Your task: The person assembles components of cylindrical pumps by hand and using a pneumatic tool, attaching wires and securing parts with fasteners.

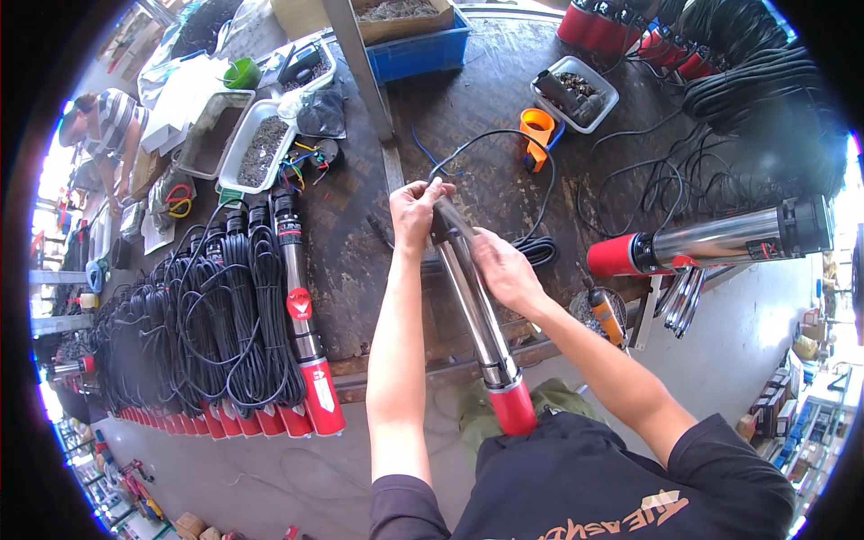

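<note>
A submersible pump [481, 315] with a polished steel body and a red end leans between the bench edge and my lap. At its upper end a narrow metal strip [453, 219] shows, blurred. My left hand [416, 214] is closed there, fingertips pinched at the black cable [490, 135], which loops away to the right. Whether these fingertips also hold the strip, I cannot tell. My right hand [508, 270] lies along the pump's right side, fingers stretched toward the strip; its thumb is hidden. Coiled cable [535, 252] rests behind the pump.
Several pumps with cable bundles [238, 315] line the left bench edge. Another pump [720, 243] lies at the right. Beyond are an orange tape dispenser [535, 135], white parts trays [256, 144], a blue crate [418, 56] and an upright metal post [360, 72]. A person [108, 126] stands far left.
</note>
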Demonstrator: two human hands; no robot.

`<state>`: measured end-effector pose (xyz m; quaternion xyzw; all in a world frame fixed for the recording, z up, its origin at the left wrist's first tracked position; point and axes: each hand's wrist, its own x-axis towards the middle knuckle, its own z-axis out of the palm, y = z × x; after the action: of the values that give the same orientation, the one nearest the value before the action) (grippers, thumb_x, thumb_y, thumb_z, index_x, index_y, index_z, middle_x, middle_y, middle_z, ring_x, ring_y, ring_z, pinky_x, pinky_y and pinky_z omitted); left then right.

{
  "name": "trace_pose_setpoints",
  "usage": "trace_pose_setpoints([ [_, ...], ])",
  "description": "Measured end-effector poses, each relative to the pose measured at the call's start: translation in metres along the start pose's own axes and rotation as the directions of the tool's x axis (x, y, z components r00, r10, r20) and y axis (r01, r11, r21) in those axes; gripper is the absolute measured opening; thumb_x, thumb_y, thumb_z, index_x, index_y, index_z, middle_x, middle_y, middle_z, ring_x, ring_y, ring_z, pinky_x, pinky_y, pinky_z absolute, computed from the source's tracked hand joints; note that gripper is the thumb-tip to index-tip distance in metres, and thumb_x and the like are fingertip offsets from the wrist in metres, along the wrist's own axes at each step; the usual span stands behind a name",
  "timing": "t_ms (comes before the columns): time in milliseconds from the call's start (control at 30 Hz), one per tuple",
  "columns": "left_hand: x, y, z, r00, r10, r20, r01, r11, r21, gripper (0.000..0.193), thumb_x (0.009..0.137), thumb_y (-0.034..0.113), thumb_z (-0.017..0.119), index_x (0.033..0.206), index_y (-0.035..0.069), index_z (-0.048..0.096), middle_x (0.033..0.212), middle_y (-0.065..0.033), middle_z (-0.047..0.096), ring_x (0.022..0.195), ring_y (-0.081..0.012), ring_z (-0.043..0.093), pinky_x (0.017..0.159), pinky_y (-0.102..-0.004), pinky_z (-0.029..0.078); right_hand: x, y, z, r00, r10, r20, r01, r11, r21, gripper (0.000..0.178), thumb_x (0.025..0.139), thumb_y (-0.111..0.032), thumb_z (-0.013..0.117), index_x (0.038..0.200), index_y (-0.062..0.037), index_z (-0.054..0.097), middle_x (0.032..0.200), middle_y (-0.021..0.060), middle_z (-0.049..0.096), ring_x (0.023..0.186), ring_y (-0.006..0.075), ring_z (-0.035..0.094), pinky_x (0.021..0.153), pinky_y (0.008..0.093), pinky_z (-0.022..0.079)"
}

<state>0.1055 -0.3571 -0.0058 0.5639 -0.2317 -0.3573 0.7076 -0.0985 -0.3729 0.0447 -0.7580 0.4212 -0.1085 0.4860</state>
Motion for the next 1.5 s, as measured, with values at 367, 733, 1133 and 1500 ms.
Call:
trace_pose_setpoints([
  [367, 0.009, -0.005, 0.010, 0.994, -0.098, -0.044, 0.101, 0.990, 0.095, 0.016, 0.093, 0.010, 0.071, 0.086, -0.004, 0.075, 0.084, -0.0106, 0.077, 0.072, -0.0118, 0.069, 0.069, -0.0254, 0.052, -0.077, 0.011, 0.020, 0.973, -0.126, -0.195, 0.074, 0.964, -0.257, 0.045, 0.090, -0.024, 0.070, 0.132, -0.0086, 0.066, 0.092, 0.0132, 0.054, 0.087, 0.0288, 0.061, 0.075, 0.0408, 0.053],
  [733, -0.085, -0.012, 0.021, 0.952, 0.170, -0.256, 0.125, 0.547, 0.828, 0.062, 0.098, 0.041, 0.063, 0.137, -0.005, 0.048, 0.137, -0.0311, 0.049, 0.127, -0.0460, 0.047, 0.109, -0.0513, 0.038, -0.070, 0.031, 0.029, 0.907, -0.343, -0.245, 0.241, 0.899, -0.367, 0.051, 0.088, -0.026, 0.071, 0.136, -0.0113, 0.061, 0.100, 0.0085, 0.054, 0.089, 0.0258, 0.061, 0.063, 0.0378, 0.057],
  [1133, -0.154, -0.050, 0.077, 0.867, 0.180, -0.465, 0.327, 0.497, 0.803, 0.063, 0.103, 0.041, 0.048, 0.143, -0.006, 0.035, 0.129, -0.0315, 0.050, 0.099, -0.0506, 0.063, 0.084, -0.0554, 0.053, -0.125, 0.133, -0.125, 0.961, -0.223, 0.161, 0.271, 0.668, -0.693, 0.011, 0.087, -0.017, 0.059, 0.091, -0.0080, 0.063, 0.085, 0.0125, 0.067, 0.080, 0.0321, 0.070, 0.068, 0.0433, 0.057],
  [1500, -0.154, -0.027, 0.093, 0.856, 0.049, -0.515, 0.418, 0.521, 0.744, 0.064, 0.104, 0.047, 0.043, 0.145, 0.000, 0.032, 0.137, -0.0292, 0.047, 0.113, -0.0505, 0.059, 0.094, -0.0555, 0.049, -0.129, 0.178, -0.163, 0.767, -0.460, 0.448, 0.620, 0.352, -0.701, 0.001, 0.077, -0.011, 0.063, 0.077, -0.0106, 0.062, 0.079, 0.0045, 0.064, 0.082, 0.0208, 0.068, 0.062, 0.0347, 0.057],
])
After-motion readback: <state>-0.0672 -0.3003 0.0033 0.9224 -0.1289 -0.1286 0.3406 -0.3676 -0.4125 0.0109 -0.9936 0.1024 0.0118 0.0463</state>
